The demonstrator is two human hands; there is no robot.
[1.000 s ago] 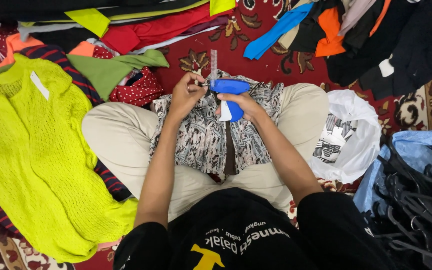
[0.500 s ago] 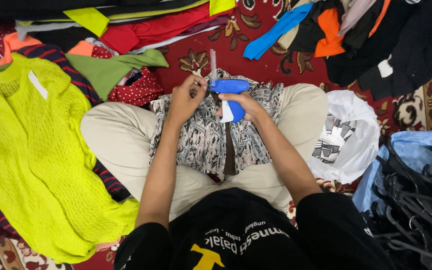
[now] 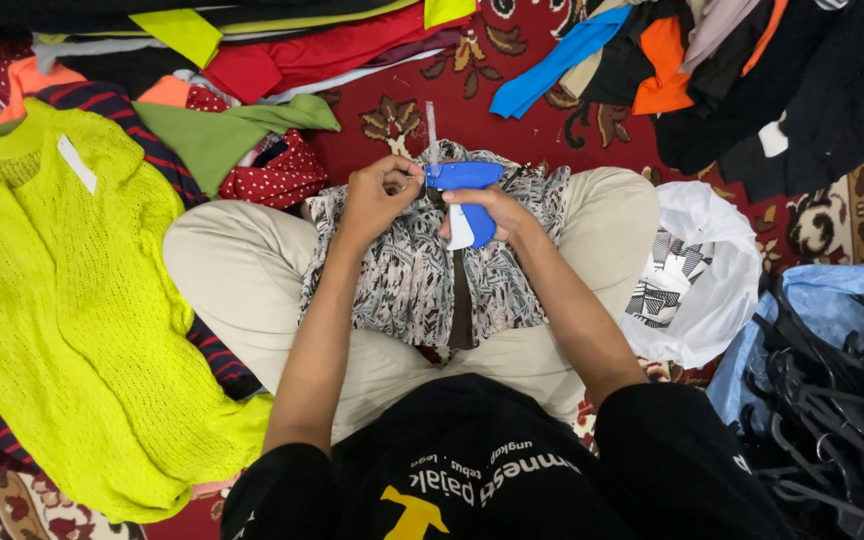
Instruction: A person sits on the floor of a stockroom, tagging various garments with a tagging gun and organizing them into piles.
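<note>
A patterned black-and-white garment (image 3: 407, 285) lies across my lap between my beige-trousered knees. My right hand (image 3: 497, 212) grips a blue tagging gun (image 3: 464, 182) by its handle, its needle end pointing left. My left hand (image 3: 377, 195) is pinched at the gun's tip, fingers closed on the garment's top edge; what sits between the fingertips is too small to tell. A thin strip of clear fasteners (image 3: 431, 125) sticks up from the gun.
A bright yellow knit sweater (image 3: 62, 300) spreads at the left. Heaps of coloured clothes (image 3: 252, 70) lie ahead on a red patterned carpet (image 3: 472, 90). A white plastic bag (image 3: 702, 270) sits by my right knee, black hangers (image 3: 837, 400) at the far right.
Both hands and the gun have shifted slightly to the right and down; the left fingers stay pinched at the gun's tip.
</note>
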